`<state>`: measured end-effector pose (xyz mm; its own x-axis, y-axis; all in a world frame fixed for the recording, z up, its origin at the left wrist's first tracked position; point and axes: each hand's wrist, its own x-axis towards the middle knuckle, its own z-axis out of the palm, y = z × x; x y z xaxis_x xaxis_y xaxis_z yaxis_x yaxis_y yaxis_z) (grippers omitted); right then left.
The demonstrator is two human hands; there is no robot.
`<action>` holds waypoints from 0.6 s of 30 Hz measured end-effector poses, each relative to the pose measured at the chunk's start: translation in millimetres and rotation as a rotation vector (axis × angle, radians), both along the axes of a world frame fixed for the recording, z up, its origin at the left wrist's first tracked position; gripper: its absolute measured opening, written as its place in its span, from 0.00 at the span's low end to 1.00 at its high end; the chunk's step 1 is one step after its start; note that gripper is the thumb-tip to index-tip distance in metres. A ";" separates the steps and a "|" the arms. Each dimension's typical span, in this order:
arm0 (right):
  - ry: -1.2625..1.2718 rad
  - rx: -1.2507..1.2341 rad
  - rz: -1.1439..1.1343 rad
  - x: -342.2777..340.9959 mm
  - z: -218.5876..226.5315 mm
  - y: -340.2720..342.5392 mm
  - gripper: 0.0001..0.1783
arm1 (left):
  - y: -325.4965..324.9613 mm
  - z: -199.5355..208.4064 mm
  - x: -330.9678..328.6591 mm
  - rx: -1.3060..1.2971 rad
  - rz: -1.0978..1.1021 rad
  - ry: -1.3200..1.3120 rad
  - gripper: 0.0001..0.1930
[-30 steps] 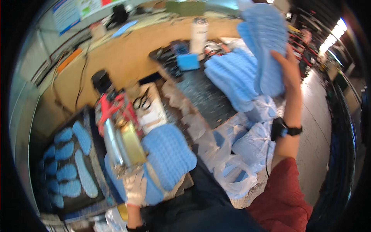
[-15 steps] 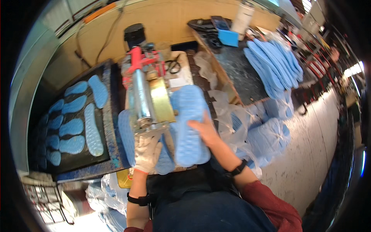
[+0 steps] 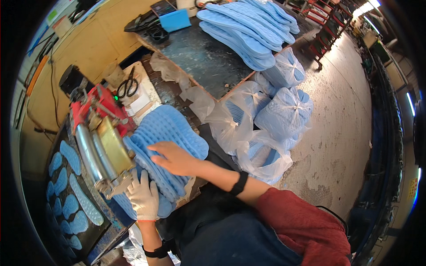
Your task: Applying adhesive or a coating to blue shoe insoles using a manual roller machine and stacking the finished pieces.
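Red sleeve [image 3: 306,226], black wristbands [image 3: 239,183]

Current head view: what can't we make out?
Head view:
Insole stack: partly covered by right hand.
White cylinder: top cut off by upper edge.
Bagged insoles: count obscured by cloudy plastic.
Tray: far left side lost in dark lens rim.

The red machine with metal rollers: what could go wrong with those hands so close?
The gloved left hand is right beside the lower end of the metal rollers, so it might get pinched if they turn. The bare right hand is over the piled blue insoles, which could slide out of line if nudged. The insole stack on the dark table reaches its edge, so some might slip off.
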<state>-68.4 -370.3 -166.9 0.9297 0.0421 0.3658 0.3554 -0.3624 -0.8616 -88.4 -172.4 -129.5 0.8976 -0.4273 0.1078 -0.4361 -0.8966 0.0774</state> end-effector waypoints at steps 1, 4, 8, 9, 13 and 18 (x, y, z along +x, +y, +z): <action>0.071 0.059 0.018 -4.1 1.2 -24.6 0.21 | 0.1 -1.3 -1.7 0.009 -0.008 0.004 0.22; 0.376 0.346 -0.086 -18.9 -27.0 -117.5 0.15 | -1.4 -4.1 -3.7 0.010 0.072 0.063 0.28; 0.568 0.505 -0.621 -27.5 -170.5 -228.7 0.11 | -8.8 -0.1 -0.8 0.063 0.026 0.046 0.30; 0.666 0.542 -0.664 -22.6 -197.3 -231.3 0.12 | -6.0 4.0 -1.8 0.092 0.044 0.046 0.30; 0.796 0.177 -0.775 -10.6 -344.9 -284.3 0.15 | -6.9 -1.4 2.5 0.164 0.005 0.058 0.31; 0.999 -0.028 -0.848 5.5 -420.0 -347.9 0.16 | -13.1 -19.4 8.7 0.189 -0.007 0.054 0.31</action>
<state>-62.9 -718.2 -586.9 0.5386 -0.6897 -0.4839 -0.7740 -0.1783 -0.6075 -79.7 -185.5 -148.8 0.8967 -0.4420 -0.0237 -0.4425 -0.8941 -0.0685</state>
